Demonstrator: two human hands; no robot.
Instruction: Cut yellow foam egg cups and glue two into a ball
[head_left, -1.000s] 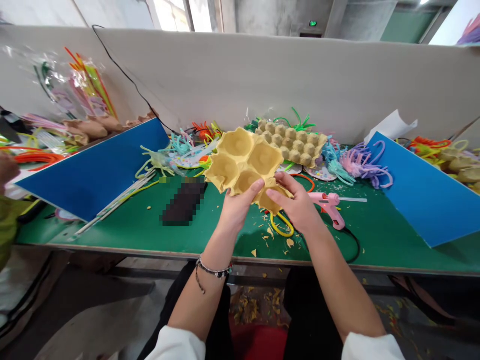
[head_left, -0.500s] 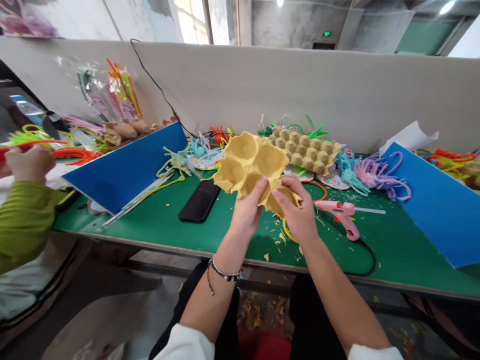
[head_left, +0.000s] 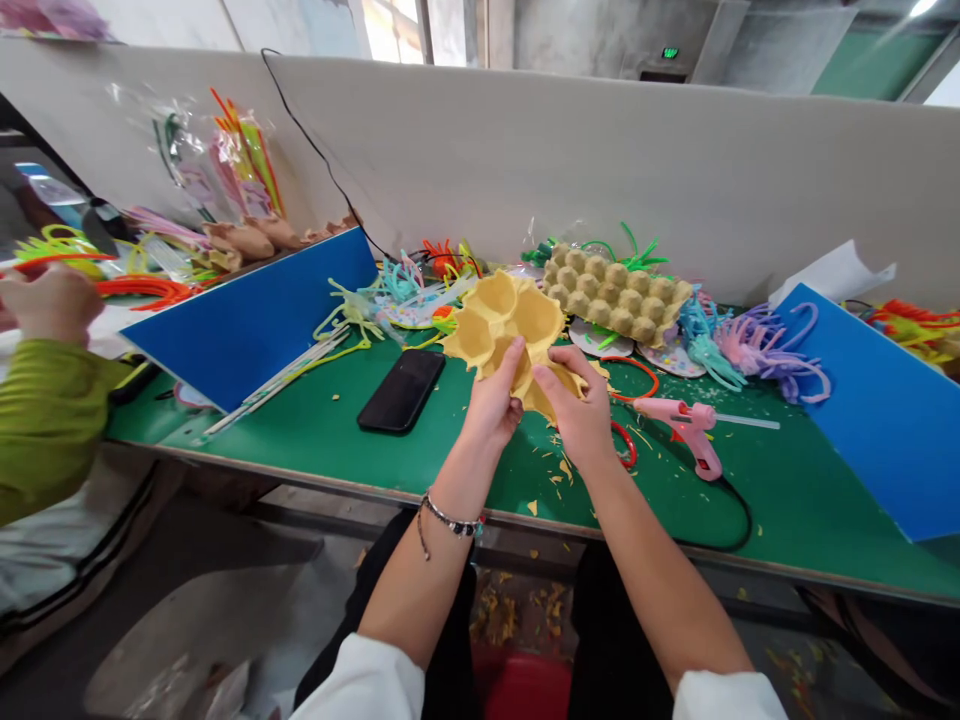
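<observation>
Both my hands grip a yellow piece of egg carton with several cups, held just above the green table. My left hand pinches its near edge, thumb on top. My right hand clasps the near right part, fingers curled round a bent cup. A whole egg tray lies behind the piece. Yellow paper scraps dot the table below my hands.
A black phone lies left of my hands and a pink glue gun with a black cord to the right. Blue boards flank the space. Coloured pipe cleaners pile along the back. A person's green sleeve is at far left.
My hands have lowered the carton piece toward the table and drawn closer together on it. The camera view has shifted slightly; the person at left stays in view.
</observation>
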